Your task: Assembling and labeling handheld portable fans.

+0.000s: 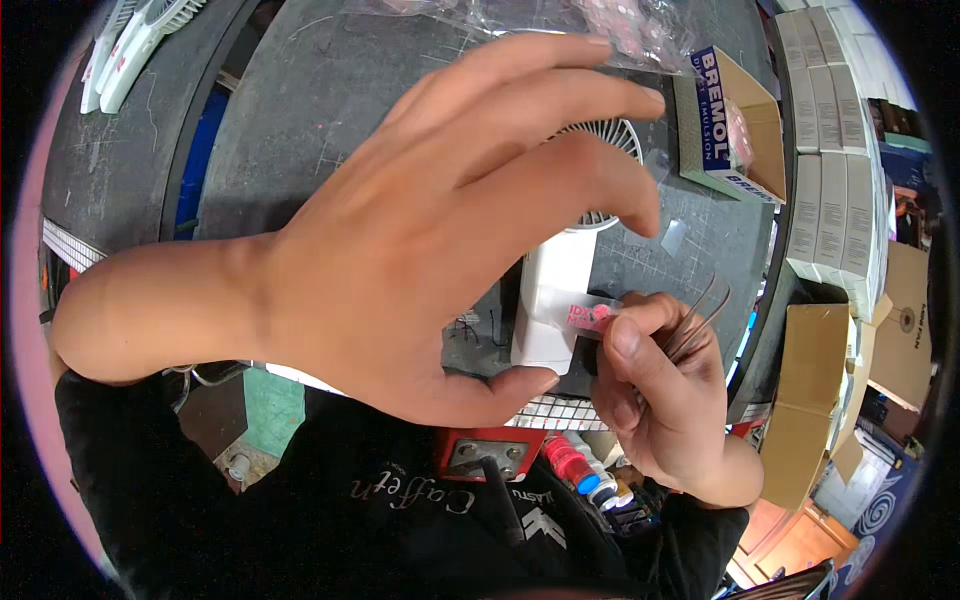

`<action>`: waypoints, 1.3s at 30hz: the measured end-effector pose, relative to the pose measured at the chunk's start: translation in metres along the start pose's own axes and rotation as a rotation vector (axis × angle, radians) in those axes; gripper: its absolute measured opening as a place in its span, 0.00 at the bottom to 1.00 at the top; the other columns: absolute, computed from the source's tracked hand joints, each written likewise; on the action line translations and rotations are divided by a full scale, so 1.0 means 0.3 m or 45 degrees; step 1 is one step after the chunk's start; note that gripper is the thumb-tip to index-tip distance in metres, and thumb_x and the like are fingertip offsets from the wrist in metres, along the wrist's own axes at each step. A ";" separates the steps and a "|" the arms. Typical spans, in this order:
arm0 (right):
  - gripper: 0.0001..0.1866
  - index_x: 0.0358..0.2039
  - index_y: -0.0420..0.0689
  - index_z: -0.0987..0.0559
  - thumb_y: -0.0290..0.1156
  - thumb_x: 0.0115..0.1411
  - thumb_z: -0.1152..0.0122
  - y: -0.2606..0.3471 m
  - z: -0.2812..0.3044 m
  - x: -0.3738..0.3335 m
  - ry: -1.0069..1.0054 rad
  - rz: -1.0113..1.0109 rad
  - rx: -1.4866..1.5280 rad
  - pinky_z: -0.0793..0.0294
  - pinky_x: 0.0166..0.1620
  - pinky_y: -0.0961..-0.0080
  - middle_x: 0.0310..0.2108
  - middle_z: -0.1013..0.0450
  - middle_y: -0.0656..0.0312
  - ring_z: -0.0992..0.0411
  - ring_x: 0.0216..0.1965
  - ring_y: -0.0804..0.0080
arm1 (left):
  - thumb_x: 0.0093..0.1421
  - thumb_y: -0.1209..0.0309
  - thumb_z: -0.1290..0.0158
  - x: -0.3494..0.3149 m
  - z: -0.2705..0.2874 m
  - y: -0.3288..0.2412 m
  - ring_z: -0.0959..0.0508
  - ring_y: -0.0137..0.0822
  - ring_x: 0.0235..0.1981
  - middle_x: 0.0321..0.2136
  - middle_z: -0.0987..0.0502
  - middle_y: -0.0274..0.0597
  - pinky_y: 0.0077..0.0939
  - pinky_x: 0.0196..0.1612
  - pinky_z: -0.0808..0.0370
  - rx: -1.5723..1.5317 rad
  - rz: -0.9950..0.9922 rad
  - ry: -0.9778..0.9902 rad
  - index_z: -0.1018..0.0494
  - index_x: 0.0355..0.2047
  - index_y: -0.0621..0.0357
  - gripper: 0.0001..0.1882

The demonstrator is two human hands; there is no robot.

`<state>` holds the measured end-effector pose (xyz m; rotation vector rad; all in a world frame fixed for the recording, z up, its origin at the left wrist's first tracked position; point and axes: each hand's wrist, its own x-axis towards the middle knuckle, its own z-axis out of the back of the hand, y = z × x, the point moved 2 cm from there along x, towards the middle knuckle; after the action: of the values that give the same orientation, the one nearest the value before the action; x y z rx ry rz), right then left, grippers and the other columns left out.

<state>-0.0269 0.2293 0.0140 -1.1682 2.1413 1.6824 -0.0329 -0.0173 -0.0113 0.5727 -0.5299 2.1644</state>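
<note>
A white handheld fan [560,270] lies on the dark grey work table [290,100], its round grille partly hidden behind my left hand [410,225]. That hand hovers large over the fan with its fingers spread and curved, holding nothing; whether it touches the fan I cannot tell. Between the thumb and forefinger of my right hand [665,400] is a small clear sticker [588,314] with pink print, held by one end over the lower part of the fan's handle. A pair of metal tweezers [703,322] is also tucked in the right hand, tips pointing up and away.
An open cardboard box [735,130] with pinkish contents stands at the right, beside stacked slim white boxes [830,150]. Clear plastic bags [630,30] lie at the far edge. More white fans [140,50] rest on the far left. Brown cartons [805,400] stand lower right.
</note>
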 end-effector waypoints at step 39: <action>0.07 0.34 0.36 0.19 0.27 0.62 0.30 0.007 -0.051 -0.011 -0.238 -0.090 -0.161 0.42 0.16 0.88 0.20 0.25 0.66 0.36 0.13 0.88 | 0.49 0.72 0.43 0.036 0.018 -0.075 0.34 0.63 0.64 0.59 0.30 0.67 0.58 0.68 0.45 -0.422 0.336 0.048 0.35 0.53 0.62 0.29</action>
<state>-0.0212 0.2174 0.0228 -1.0573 1.8864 1.8393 -0.0200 -0.0008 0.0033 0.2913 -0.9658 2.2583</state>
